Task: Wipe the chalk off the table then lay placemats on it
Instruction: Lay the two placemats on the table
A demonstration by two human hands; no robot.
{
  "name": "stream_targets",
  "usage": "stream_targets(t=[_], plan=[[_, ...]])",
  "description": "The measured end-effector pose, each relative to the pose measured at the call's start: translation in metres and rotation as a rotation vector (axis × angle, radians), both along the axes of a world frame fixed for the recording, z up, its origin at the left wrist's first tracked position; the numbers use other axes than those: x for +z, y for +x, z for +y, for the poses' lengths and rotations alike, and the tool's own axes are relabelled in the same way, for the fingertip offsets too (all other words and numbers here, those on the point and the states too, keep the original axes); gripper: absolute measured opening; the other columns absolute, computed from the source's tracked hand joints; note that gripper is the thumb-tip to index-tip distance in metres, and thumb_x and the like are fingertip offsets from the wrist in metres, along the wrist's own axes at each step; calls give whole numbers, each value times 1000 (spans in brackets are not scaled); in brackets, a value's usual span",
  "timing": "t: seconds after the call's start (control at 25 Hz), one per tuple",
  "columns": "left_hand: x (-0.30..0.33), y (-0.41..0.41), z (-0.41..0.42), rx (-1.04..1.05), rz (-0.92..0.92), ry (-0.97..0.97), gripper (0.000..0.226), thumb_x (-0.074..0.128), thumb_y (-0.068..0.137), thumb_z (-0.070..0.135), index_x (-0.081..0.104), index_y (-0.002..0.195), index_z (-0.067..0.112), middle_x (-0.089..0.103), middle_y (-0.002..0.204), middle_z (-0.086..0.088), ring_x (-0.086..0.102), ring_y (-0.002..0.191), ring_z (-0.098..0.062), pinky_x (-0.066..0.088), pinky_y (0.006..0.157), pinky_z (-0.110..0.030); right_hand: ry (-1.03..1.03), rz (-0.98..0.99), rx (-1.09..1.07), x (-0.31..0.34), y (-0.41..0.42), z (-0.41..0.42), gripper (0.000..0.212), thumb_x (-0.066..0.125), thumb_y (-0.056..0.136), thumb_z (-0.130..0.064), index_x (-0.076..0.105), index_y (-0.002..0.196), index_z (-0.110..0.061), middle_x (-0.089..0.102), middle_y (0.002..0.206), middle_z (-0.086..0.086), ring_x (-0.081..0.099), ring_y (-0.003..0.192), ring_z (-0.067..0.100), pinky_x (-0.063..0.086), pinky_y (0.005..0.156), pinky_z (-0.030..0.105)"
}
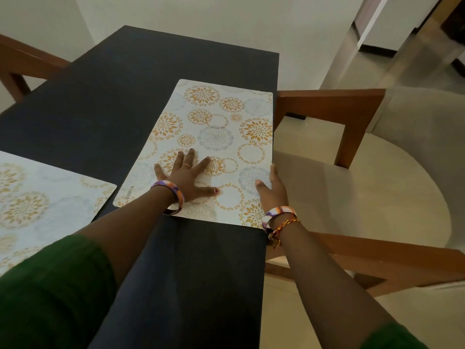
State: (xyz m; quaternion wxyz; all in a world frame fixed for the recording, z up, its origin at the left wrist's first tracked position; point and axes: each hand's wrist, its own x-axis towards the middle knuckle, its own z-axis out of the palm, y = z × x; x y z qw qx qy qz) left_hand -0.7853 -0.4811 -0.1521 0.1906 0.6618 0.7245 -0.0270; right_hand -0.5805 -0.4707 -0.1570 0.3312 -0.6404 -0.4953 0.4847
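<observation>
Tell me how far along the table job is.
Done: no chalk shows on the dark table, and one placemat lies at its left. In hand: the left hand presses a second placemat flat while the right hand squares its edge. Left: possibly more mats; none in view.

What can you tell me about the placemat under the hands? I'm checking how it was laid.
The placemat is a pale rectangle with rounded corners, printed with orange and blue-grey floral circles and the word KUBER near one corner. It looks thin and smooth, lying flat on the dark table, its right edge along the table's right edge. The left hand presses on it with fingers spread; the right hand rests at its right edge, thumb on top.
</observation>
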Motion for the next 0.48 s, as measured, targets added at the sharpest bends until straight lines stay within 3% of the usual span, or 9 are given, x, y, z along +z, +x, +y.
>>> stream_targets(t=[0.16, 0.48], plan=[[-1, -2, 1, 2, -17, 7, 90, 46, 74, 74, 0, 145, 47, -16, 157, 6, -17, 144, -17, -9, 108, -64, -119, 279, -20, -2, 10, 0, 60, 41, 99, -5, 17, 150, -24, 30, 153, 0, 36, 137, 27, 36, 109, 43], [0, -3, 1, -14, -12, 9, 90, 50, 74, 72, 2, 146, 46, -14, 157, 6, -15, 145, -19, -9, 107, -64, -129, 311, -8, -7, 16, -8, 57, 40, 99, -6, 21, 150, -24, 36, 150, 1, 39, 134, 29, 36, 109, 49]])
